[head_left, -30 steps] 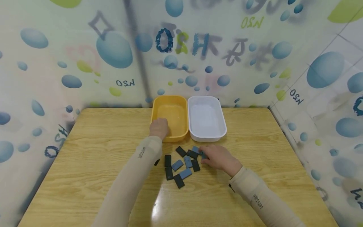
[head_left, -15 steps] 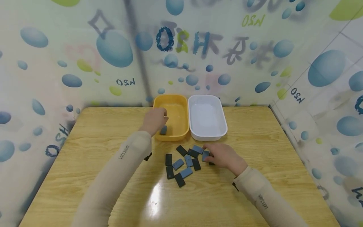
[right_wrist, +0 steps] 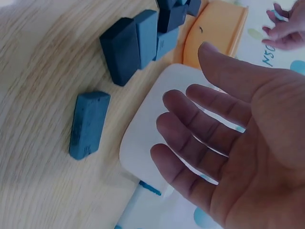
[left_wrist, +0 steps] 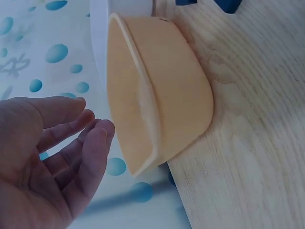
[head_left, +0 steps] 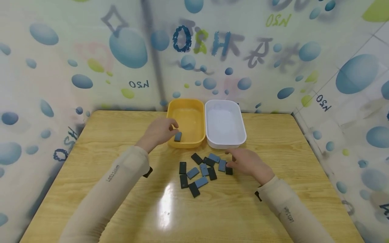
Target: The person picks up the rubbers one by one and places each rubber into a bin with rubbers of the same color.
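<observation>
Over the left edge of the yellow bin (head_left: 185,145) hovers my left hand (head_left: 157,133), fingers loosely bent and nothing between them; the left wrist view shows the same bare hand (left_wrist: 62,152) beside the bin's rim. Inside the bin lies one blue-grey rectangular block (head_left: 178,136). My right hand (head_left: 247,162) is held with relaxed fingers just right of a blue block (head_left: 222,165) and a black block (head_left: 229,169). In the right wrist view, its fingers (right_wrist: 190,124) spread over the white bin and hold nothing.
A white bin (head_left: 225,145) stands right of the yellow one, both against the patterned wall (head_left: 258,91). Several blue and black blocks, among them a blue one (head_left: 192,173) and a black one (head_left: 194,189), lie scattered on the wooden table (head_left: 243,216).
My left hand has lifted back leftward out of the yellow bin, leaving a block inside. My right hand has drawn slightly right, uncovering a blue and a black block.
</observation>
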Demonstrator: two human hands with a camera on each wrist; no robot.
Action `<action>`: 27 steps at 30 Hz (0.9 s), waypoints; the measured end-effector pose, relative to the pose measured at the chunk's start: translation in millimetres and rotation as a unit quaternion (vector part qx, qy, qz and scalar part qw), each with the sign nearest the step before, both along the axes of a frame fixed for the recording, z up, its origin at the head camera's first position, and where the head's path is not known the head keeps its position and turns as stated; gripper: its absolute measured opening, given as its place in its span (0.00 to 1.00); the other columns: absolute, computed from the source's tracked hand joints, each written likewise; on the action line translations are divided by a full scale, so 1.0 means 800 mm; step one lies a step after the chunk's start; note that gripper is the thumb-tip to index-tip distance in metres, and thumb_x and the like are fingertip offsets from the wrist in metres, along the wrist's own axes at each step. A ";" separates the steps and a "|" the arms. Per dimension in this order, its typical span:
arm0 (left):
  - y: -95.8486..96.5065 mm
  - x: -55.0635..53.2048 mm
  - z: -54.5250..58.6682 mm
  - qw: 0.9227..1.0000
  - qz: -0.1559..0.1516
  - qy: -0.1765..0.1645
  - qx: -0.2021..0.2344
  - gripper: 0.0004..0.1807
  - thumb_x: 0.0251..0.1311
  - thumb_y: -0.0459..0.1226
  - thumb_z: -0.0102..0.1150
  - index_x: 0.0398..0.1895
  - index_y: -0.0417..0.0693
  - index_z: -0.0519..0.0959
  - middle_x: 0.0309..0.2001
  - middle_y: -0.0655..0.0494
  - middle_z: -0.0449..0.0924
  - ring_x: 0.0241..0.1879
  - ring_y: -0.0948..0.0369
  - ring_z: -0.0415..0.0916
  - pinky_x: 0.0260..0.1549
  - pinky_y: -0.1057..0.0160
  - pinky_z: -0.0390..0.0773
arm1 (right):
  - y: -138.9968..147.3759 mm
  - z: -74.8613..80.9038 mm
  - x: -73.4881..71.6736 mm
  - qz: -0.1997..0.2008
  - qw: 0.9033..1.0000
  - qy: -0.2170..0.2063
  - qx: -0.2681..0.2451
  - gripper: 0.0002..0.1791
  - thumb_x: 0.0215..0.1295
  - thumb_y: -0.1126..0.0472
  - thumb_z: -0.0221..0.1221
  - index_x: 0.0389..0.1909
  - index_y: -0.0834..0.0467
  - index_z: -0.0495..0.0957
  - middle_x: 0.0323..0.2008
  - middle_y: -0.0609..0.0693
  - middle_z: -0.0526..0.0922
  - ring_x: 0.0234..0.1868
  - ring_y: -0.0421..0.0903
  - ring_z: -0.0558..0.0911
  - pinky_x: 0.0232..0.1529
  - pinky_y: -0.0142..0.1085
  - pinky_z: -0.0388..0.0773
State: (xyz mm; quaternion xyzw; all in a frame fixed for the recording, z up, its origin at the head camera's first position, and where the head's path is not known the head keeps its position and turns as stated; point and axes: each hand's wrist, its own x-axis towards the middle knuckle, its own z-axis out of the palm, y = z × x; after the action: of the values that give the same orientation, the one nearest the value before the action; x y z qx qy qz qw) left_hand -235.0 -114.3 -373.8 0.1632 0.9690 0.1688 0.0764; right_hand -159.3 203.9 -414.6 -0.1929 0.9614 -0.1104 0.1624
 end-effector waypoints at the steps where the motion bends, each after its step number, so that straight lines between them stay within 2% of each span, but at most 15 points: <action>1: -0.003 0.003 0.000 1.000 -0.004 0.004 0.004 0.15 0.66 0.44 0.56 0.50 0.48 0.81 0.43 0.50 0.84 0.42 0.53 0.79 0.43 0.53 0.78 | 0.003 0.001 0.000 -0.001 1.000 -0.002 -0.001 0.25 0.64 0.53 0.63 0.60 0.57 0.73 0.34 0.48 0.81 0.31 0.41 0.76 0.32 0.39 0.74; 3: -0.009 0.011 0.001 1.000 -0.011 0.013 0.010 0.14 0.66 0.43 0.57 0.49 0.47 0.82 0.41 0.50 0.84 0.41 0.53 0.80 0.43 0.52 0.78 | 0.007 0.003 0.002 -0.006 1.000 -0.004 -0.006 0.25 0.65 0.53 0.62 0.60 0.58 0.73 0.35 0.49 0.80 0.30 0.41 0.75 0.32 0.38 0.74; 8: -0.025 0.035 -0.009 0.999 -0.036 0.038 0.009 0.10 0.65 0.42 0.59 0.44 0.49 0.84 0.36 0.52 0.85 0.35 0.56 0.80 0.38 0.54 0.79 | 0.016 0.004 0.006 -0.001 1.000 0.004 -0.008 0.25 0.64 0.52 0.63 0.57 0.60 0.74 0.36 0.51 0.81 0.31 0.42 0.76 0.34 0.39 0.75; 14: -0.038 0.059 -0.022 0.999 -0.044 0.030 0.007 0.09 0.64 0.42 0.59 0.42 0.50 0.83 0.33 0.55 0.84 0.30 0.60 0.78 0.34 0.56 0.78 | 0.012 -0.001 0.011 -0.019 1.000 -0.014 -0.001 0.23 0.64 0.52 0.63 0.56 0.59 0.74 0.36 0.50 0.82 0.31 0.41 0.76 0.33 0.38 0.75; 17: -0.042 0.068 -0.029 0.999 -0.042 0.021 0.003 0.08 0.64 0.42 0.60 0.42 0.51 0.83 0.32 0.56 0.84 0.29 0.61 0.78 0.33 0.58 0.78 | 0.008 -0.007 0.013 -0.030 0.999 -0.020 -0.005 0.23 0.64 0.53 0.63 0.55 0.59 0.74 0.36 0.50 0.82 0.30 0.40 0.76 0.33 0.38 0.75; 23: -0.046 0.079 -0.044 0.999 -0.040 0.006 -0.001 0.08 0.64 0.42 0.59 0.41 0.52 0.83 0.32 0.58 0.83 0.28 0.63 0.77 0.31 0.60 0.77 | 0.002 -0.019 0.015 -0.036 0.999 -0.026 0.006 0.23 0.64 0.52 0.63 0.56 0.59 0.75 0.32 0.48 0.80 0.29 0.40 0.76 0.33 0.39 0.75; 27: -0.045 0.083 -0.056 0.999 -0.034 -0.013 0.004 0.07 0.64 0.41 0.59 0.41 0.52 0.83 0.33 0.58 0.83 0.28 0.64 0.76 0.30 0.61 0.76 | -0.002 -0.026 0.016 -0.035 0.999 -0.013 0.029 0.23 0.63 0.50 0.63 0.54 0.58 0.76 0.39 0.51 0.83 0.35 0.44 0.80 0.38 0.43 0.78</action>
State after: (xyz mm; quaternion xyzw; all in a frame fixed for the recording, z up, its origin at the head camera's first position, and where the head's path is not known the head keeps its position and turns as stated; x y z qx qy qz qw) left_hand -168.4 -150.0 -418.5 0.1945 0.9611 0.1719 0.0945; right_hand -146.1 202.0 -435.7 -0.1534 0.9680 -0.0909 0.1764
